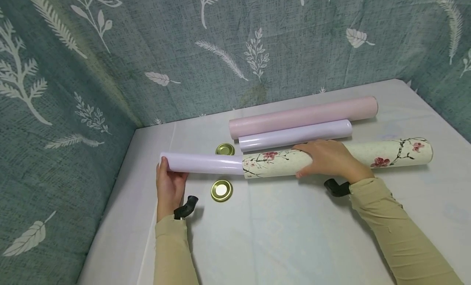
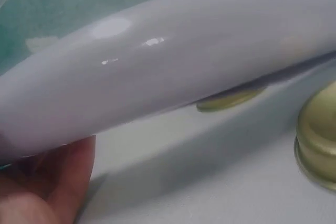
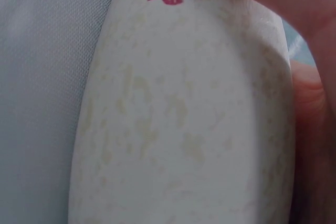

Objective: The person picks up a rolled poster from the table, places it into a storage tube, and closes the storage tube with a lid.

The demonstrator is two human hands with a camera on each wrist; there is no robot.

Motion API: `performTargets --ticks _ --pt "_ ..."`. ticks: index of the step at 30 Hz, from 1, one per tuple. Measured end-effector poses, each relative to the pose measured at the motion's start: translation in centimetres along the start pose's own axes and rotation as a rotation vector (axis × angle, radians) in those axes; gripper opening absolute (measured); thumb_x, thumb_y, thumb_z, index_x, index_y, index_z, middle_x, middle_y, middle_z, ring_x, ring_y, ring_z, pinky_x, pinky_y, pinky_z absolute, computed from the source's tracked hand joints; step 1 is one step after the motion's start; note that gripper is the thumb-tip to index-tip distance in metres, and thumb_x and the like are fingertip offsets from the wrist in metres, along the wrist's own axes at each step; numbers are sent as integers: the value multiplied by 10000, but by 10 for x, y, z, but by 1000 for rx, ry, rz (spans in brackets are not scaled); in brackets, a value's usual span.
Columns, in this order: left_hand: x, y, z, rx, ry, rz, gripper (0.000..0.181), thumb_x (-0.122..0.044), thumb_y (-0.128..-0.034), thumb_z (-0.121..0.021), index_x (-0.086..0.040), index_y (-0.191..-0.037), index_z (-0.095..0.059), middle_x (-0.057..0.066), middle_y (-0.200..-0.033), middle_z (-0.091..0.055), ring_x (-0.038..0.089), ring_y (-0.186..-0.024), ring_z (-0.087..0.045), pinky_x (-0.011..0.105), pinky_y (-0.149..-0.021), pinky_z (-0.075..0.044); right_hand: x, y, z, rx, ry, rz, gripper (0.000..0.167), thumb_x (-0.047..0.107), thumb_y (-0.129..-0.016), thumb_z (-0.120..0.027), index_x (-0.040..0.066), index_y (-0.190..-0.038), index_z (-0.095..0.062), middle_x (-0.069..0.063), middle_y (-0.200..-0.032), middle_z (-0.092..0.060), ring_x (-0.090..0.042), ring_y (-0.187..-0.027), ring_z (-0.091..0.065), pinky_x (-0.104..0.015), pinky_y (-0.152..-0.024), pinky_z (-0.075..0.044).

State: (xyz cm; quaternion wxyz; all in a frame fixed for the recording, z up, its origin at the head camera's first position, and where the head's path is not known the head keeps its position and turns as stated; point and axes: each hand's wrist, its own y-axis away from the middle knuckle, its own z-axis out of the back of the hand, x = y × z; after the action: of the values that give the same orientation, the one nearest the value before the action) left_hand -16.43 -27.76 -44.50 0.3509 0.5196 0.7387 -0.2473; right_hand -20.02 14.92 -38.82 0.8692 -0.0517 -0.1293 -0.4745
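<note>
My left hand point(image 1: 170, 187) grips the far left end of a glossy lavender tube point(image 1: 202, 163), with the thumb on top and the fingers beneath. In the left wrist view this tube point(image 2: 173, 51) is raised above the table. Its right end disappears at the left mouth of a wider cream tube point(image 1: 357, 154) printed with red blossoms and dark branches; how far it reaches inside is hidden. My right hand point(image 1: 329, 160) is curled over the middle of the cream tube, thumb on the near side. The right wrist view shows the cream tube's surface point(image 3: 173, 119) close up.
Behind lie a pink tube point(image 1: 305, 116) and another lavender tube point(image 1: 294, 135), side by side. Two gold lids, one behind the held lavender tube point(image 1: 225, 149) and one in front point(image 1: 221, 190), rest on the white-covered table point(image 1: 287, 236). Leaf-patterned green cloth point(image 1: 220, 43) hangs around it.
</note>
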Motion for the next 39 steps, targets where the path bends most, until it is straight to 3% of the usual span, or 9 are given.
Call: performTargets --ticks 8,14,18,27,35,39 --pt "-4 4 -3 -111 -433 0 599 -515 -831 -525 -267 -1316 -277 91 -1281 -355 270 -1109 -451 360 -835 -453 -1 0 0 -10 16 15 874 679 -557 -672 228 -1282 -487 -63 -1163 -572 -273 -1048 -524 -469 -788 -411" --pt "-6 4 -6 -166 -575 -9 519 -437 -876 -513 -379 -1342 -291 47 -1289 -366 269 -1046 -484 289 -689 -501 0 1 -1 -24 14 33 865 670 -559 -678 220 -1275 -496 -55 -1163 -574 -278 -1045 -525 -475 -801 -407" --pt "-6 4 -7 -187 -672 -14 403 -351 -911 -467 -322 -1309 -411 25 -1283 -383 258 -1034 -469 245 -573 -494 1 1 -2 -28 12 37 873 676 -562 -672 215 -1281 -492 -51 -1163 -574 -282 -1040 -527 -478 -800 -409" --pt "-4 3 -9 -186 -806 29 409 -425 -881 -502 -198 -1220 -471 42 -1170 -461 231 -954 -499 224 -530 -488 0 -1 -4 -37 29 44 866 688 -565 -660 221 -1276 -495 -44 -1149 -579 -271 -1032 -530 -471 -788 -414" --pt "-5 5 -11 -180 -897 80 506 -540 -834 -508 -211 -1214 -449 25 -1165 -456 200 -928 -484 183 -467 -409 1 0 -2 -37 38 38 862 687 -568 -659 221 -1274 -495 -42 -1151 -578 -268 -1030 -531 -469 -775 -417" --pt "-5 6 -13 -181 -903 86 414 -481 -862 -502 -258 -1210 -473 15 -1149 -462 166 -771 -497 178 -436 -377 1 0 -2 -34 39 37 862 689 -573 -655 218 -1276 -492 -42 -1171 -567 -271 -1045 -523 -472 -788 -413"
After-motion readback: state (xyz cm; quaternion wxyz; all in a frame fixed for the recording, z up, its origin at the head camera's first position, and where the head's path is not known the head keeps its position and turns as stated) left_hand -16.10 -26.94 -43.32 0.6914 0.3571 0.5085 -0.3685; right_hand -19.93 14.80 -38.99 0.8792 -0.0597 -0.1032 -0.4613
